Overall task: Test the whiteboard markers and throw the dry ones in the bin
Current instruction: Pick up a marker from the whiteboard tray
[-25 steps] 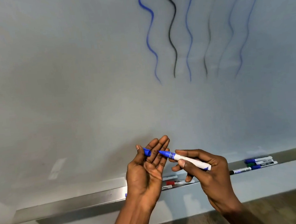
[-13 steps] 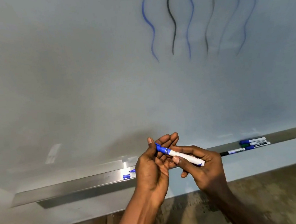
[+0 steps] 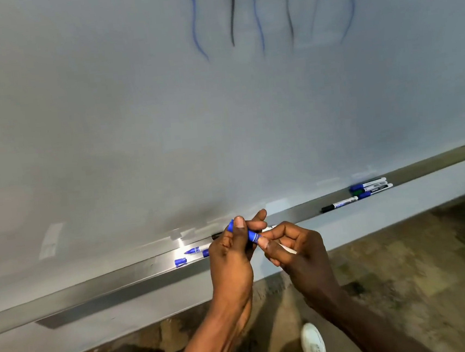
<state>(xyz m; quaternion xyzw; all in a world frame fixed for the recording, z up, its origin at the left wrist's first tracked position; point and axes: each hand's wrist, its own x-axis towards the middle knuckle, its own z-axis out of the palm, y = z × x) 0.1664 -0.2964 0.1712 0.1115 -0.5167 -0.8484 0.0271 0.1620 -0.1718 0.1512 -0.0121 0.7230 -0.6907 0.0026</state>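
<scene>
blue marker [image 3: 288,250] just above tray [image 3: 122,280], long axis upper-left to lower-right | left hand [image 3: 229,261] pinches cap [image 3: 249,234] | right hand [image 3: 298,254] grips barrel, touching left | capping seemingly finishing

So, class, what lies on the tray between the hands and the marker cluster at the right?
One black-capped marker, close to the cluster; the rest is bare tray, in the head view.

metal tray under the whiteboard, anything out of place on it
Yes. On the long metal tray, just beside the left hand, a blue whiteboard marker lies uncapped with its tip bare, and a loose blue cap sits apart from it. The group of markers further right looks capped.
</scene>
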